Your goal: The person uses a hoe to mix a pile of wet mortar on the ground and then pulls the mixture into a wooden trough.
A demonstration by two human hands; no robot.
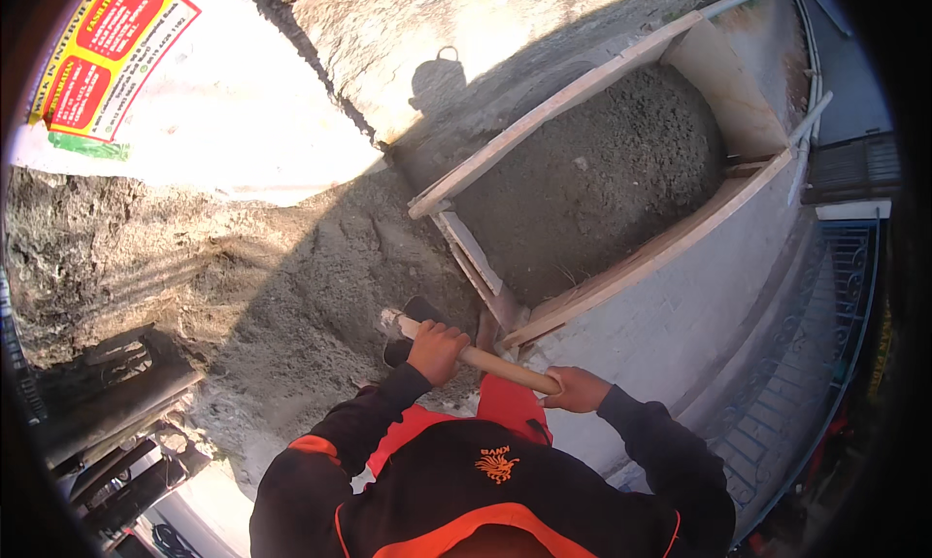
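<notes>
A hoe with a pale wooden handle [505, 369] slants across my front, its upper left end low over grey sandy ground. The dark blade [419, 310] lies crosswise behind that end and is partly hidden. My left hand [439, 352] wraps round the handle close to the blade. Farther down, my right hand [578, 389] grips the lower right end. Just beyond the handle is the near end of a long wooden-sided trough [553, 116], holding a heap of dark grey sand or mortar mix [621, 160].
Loose grey sand [330, 276] spreads left of the trough. A pale slab or wall [243, 101] with a red and yellow poster [112, 53] stands at upper left. Timber and dark debris [116, 403] lie at lower left. A blue metal railing [786, 364] curves along the right.
</notes>
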